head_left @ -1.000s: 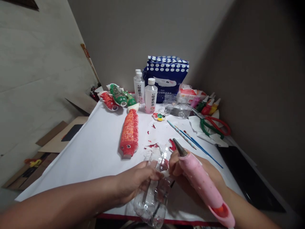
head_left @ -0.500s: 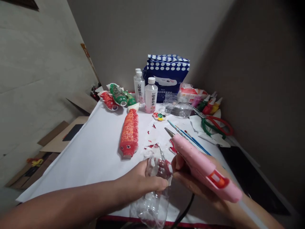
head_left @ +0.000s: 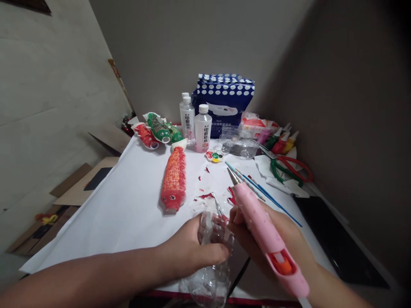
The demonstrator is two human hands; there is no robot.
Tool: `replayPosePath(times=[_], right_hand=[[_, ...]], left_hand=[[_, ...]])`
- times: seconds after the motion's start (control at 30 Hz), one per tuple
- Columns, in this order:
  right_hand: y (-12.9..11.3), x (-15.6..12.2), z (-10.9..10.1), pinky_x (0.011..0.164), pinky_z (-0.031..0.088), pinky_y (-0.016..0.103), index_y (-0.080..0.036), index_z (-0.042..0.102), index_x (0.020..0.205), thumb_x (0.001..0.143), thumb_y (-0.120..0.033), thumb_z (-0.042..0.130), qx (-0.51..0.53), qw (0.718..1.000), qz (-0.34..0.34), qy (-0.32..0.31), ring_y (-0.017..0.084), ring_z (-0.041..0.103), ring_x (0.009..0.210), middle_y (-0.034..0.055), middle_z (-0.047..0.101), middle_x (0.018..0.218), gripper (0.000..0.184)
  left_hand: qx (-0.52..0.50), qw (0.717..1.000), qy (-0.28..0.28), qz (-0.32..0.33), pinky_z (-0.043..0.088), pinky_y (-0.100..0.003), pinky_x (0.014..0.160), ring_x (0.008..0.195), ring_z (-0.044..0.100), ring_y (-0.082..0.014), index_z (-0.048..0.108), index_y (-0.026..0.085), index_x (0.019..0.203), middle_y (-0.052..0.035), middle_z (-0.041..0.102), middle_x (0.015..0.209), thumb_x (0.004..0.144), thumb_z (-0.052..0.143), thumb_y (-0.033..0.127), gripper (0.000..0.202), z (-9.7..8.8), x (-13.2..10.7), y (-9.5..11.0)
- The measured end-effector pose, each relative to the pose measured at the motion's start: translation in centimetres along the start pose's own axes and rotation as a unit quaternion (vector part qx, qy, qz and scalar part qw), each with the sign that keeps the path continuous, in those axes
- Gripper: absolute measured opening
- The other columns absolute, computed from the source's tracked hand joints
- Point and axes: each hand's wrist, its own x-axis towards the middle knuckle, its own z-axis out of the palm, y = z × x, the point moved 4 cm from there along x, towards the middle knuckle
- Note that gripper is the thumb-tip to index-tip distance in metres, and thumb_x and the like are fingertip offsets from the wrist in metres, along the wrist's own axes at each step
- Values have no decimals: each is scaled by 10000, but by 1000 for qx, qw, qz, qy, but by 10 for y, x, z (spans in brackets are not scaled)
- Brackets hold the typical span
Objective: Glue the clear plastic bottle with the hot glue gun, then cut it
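My left hand (head_left: 189,250) is wrapped around a clear cut plastic bottle (head_left: 212,252) at the near edge of the white table (head_left: 128,205). My right hand (head_left: 272,239) grips a pink glue gun (head_left: 266,235), its metal tip pointing up and away, and its fingers also touch the bottle's upper cut end. A black cord hangs below the gun. A red painted bottle fish (head_left: 174,179) lies just beyond the hands.
At the back stand white bottles (head_left: 203,128), a blue dotted pack (head_left: 224,105), red and green bottle fish (head_left: 157,130), a paint palette (head_left: 214,156). Brushes (head_left: 257,186), scissors (head_left: 289,167) and paint tubes (head_left: 282,141) lie right. Cardboard lies on the floor left.
The glue gun swung: its tip rose and tilted, then came back closer to upright. My left hand shifted its grip down along the clear bottle.
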Motion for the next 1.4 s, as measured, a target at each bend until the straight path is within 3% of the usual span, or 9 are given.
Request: replayPosePath(times=[0.17, 0.27, 0.37, 0.57, 0.77, 0.93, 1.13, 1.3, 1.4], right_hand=[[2, -5, 4, 474, 390, 276, -237, 495, 796, 903, -180, 530, -28, 999, -10, -24, 163, 534, 530, -12, 555, 639, 127], [4, -8, 7, 452, 357, 291, -241, 468, 792, 932, -239, 461, -50, 998, -21, -24, 161, 473, 490, -12, 516, 613, 140], [-2, -6, 7, 443, 353, 301, -249, 455, 815, 920, -296, 474, -78, 994, -75, -1, 167, 456, 474, -15, 488, 597, 117], [-21, 4, 2, 419, 368, 304, -259, 459, 901, 1012, -385, 372, -103, 979, -172, 24, 180, 511, 456, -16, 484, 567, 190], [-9, 2, 8, 551, 466, 306, -240, 484, 943, 965, -222, 453, -63, 990, -121, 18, 191, 582, 632, 32, 577, 762, 42], [10, 4, 11, 580, 425, 296, -238, 467, 812, 865, -119, 581, -46, 997, -45, 29, 172, 526, 661, 3, 517, 764, 173], [31, 3, 14, 565, 434, 257, -243, 469, 832, 869, -216, 634, 74, 996, 58, 9, 137, 507, 629, -30, 537, 770, 171], [23, 7, 11, 619, 433, 275, -231, 468, 804, 803, -78, 655, -20, 999, -22, -30, 161, 518, 716, -2, 535, 839, 242], [20, 9, 11, 652, 463, 280, -237, 513, 885, 774, -42, 674, -18, 997, -60, -53, 180, 522, 775, 7, 515, 875, 276]], left_hand=[[31, 999, 3, 35, 460, -380, 914, 969, 614, -245, 637, 150, 987, -59, 667, 934, 816, 688, 274, 217, 3, -1, 5], [44, 999, 24, 17, 481, -392, 916, 1013, 633, -273, 643, 149, 1036, -88, 694, 994, 835, 695, 349, 288, 3, -1, 2], [47, 998, 44, -10, 503, -392, 893, 995, 656, -277, 652, 157, 1034, -90, 714, 998, 819, 715, 366, 307, 4, 0, -1], [63, 995, 75, 10, 497, -370, 907, 1005, 653, -258, 659, 165, 1095, -81, 727, 1028, 811, 731, 372, 359, 4, 1, -1], [57, 996, 62, 9, 485, -371, 910, 1050, 635, -271, 667, 175, 1110, -79, 717, 1042, 899, 623, 429, 333, 2, -2, -1], [59, 995, 46, 60, 451, -380, 958, 1070, 605, -268, 618, 183, 1238, -85, 683, 1112, 892, 625, 435, 428, 2, -2, 3], [78, 995, 60, 8, 477, -302, 666, 756, 590, -206, 619, 151, 1134, -46, 632, 779, 906, 471, 636, 556, -2, -5, -2], [63, 996, 69, 7, 428, -289, 609, 601, 526, -163, 618, 156, 1142, -24, 619, 678, 912, 425, 661, 588, -6, -6, -7], [36, 997, 61, 4, 380, -252, 537, 566, 487, -130, 602, 163, 1036, -10, 600, 691, 896, 444, 677, 555, -6, -5, -11]])
